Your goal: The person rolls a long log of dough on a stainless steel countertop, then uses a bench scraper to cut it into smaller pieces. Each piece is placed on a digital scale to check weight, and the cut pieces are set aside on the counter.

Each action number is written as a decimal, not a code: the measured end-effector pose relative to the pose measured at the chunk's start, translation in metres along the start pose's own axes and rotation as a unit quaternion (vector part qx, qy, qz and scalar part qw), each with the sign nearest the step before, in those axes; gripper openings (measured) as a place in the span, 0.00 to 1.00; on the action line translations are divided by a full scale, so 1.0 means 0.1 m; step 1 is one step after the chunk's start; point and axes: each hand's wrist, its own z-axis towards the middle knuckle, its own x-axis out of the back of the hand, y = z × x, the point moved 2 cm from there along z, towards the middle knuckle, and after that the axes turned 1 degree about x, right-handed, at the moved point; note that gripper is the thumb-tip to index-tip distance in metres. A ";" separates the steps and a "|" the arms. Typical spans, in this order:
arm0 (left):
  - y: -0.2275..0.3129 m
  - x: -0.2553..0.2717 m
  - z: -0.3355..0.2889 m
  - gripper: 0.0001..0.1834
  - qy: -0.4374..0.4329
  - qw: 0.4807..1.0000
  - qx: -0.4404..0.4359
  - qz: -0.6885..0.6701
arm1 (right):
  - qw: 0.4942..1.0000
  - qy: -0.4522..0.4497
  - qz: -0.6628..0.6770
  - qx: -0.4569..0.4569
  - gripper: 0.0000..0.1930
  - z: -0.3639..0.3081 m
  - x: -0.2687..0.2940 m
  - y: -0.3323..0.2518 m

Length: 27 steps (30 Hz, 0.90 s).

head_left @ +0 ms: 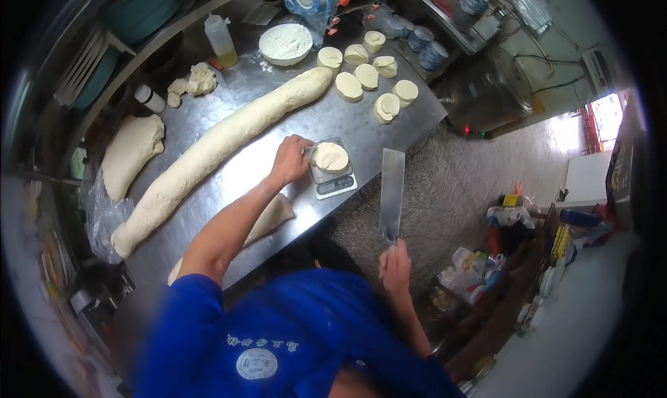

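On the metal table, a small digital scale (335,184) carries a cut piece of pale dough (329,157). My left hand (292,159) is at the scale's left edge, thumb and fingers apart, beside the dough piece and not around it. In my right hand (395,264) is the handle of a cleaver (392,193), its broad blade upright, past the table's front edge. A long, thick dough roll (229,144) lies diagonally across the table. Several cut dough pieces (367,76) stand beyond its far right end. Under my left forearm another dough length (269,219) is partly hidden.
A flat dough slab (132,155) and torn dough lumps (196,82) lie at the left. Behind the roll stand a flour bowl (285,43) and a squeeze bottle (221,41). A blue machine (310,2) is at the back. Bags (467,271) sit on the right.
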 end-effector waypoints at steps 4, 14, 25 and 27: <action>0.01 0.00 -0.02 0.19 -0.028 0.999 0.016 -0.029 | 1.000 -0.014 0.005 0.015 0.18 0.06 -0.01 -0.06; 0.06 -0.20 0.08 0.32 -0.047 0.998 0.020 -0.029 | 1.000 0.001 -0.005 0.022 0.17 0.13 0.03 -0.04; 0.42 -0.57 0.26 0.44 -0.187 0.977 -0.034 0.093 | 0.999 0.018 0.010 -0.039 0.17 0.30 0.39 -0.01; 0.38 -0.60 0.43 0.42 -0.140 0.990 0.002 0.010 | 0.997 0.034 0.020 -0.074 0.16 0.35 0.44 -0.04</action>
